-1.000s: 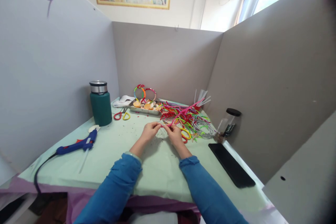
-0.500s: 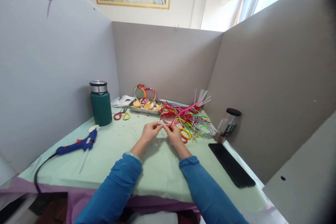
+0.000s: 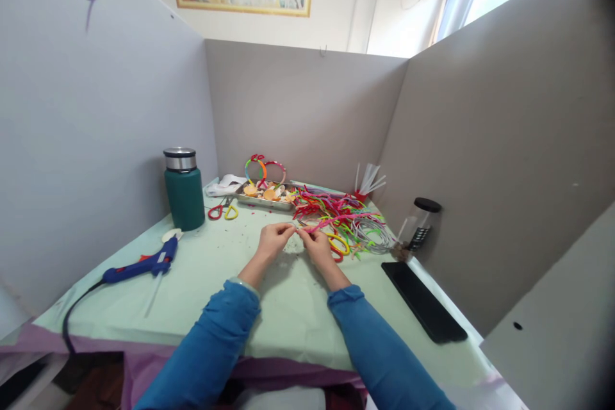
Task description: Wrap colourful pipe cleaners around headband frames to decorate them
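Step in hand, my read: fine fingertip work on a pink strand (image 3: 328, 223). It runs from the right hand (image 3: 318, 250) out over the tangled pile (image 3: 331, 203). Right hand pinches it near one end. Left hand (image 3: 271, 243) has thumb and finger pressed together, just beside the right fingertips; too small to tell if it has the strand too. Next move probably calls for a steady pinch and small finger shifts, free end kept off the pile so it doesn't snag.

Edges: yellow-and-red scissor handles (image 3: 348, 246) just beside right hand, pile beyond, black slab (image 3: 423, 301) farther right. More room left, up to glue gun (image 3: 137, 271). Table (image 3: 293, 333) front edge well back, under the forearms.
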A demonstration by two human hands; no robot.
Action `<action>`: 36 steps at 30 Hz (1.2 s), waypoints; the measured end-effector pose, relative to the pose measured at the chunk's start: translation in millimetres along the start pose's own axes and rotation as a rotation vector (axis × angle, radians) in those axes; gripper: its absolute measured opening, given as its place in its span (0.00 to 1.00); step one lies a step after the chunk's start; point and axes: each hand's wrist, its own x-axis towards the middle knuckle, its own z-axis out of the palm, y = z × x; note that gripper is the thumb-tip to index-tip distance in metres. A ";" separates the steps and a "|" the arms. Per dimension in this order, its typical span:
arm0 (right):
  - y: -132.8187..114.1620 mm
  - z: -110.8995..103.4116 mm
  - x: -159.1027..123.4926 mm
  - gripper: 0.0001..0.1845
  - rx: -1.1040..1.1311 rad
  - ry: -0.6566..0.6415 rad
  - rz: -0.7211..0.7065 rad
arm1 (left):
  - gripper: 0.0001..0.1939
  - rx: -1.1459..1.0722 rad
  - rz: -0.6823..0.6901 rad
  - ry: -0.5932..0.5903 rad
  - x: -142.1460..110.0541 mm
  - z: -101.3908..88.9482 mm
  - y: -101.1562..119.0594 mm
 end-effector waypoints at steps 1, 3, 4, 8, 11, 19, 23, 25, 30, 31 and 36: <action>0.6 0.0 0.0 0.15 0.029 -0.015 0.022 | 0.15 -0.014 0.007 -0.001 0.0 0.1 0.4; 2.1 0.0 0.3 0.16 0.104 -0.049 0.078 | 0.15 -0.042 0.025 -0.005 -0.2 0.5 0.6; 2.7 0.0 0.5 0.17 0.147 -0.062 0.111 | 0.15 -0.052 0.036 -0.008 -0.4 0.7 0.7; 2.8 0.0 1.4 0.17 0.302 -0.115 0.226 | 0.14 -0.076 0.085 -0.002 -1.8 1.2 2.1; 1.5 -0.2 1.4 0.17 0.392 -0.158 0.277 | 0.12 -0.064 0.150 -0.020 -4.1 0.8 5.4; -0.4 -1.2 0.4 0.17 0.448 -0.202 0.340 | 0.12 0.062 0.291 -0.141 -8.9 1.9 9.3; 1.6 -2.0 2.1 0.18 0.488 -0.191 0.344 | 0.14 0.101 0.245 -0.098 -9.8 1.6 10.4; 2.6 -2.6 3.1 0.19 0.492 -0.186 0.346 | 0.14 0.106 0.230 -0.101 -10.2 1.0 11.1; 4.0 -4.6 4.3 0.21 0.509 -0.190 0.381 | 0.11 0.102 0.278 -0.144 -10.4 0.9 10.4; 4.5 -4.9 4.5 0.21 0.513 -0.192 0.385 | 0.11 0.091 0.280 -0.158 -10.4 1.1 10.0; 7.4 -4.1 5.3 0.22 0.506 -0.186 0.370 | 0.09 -0.012 0.264 -0.250 -9.7 3.0 7.6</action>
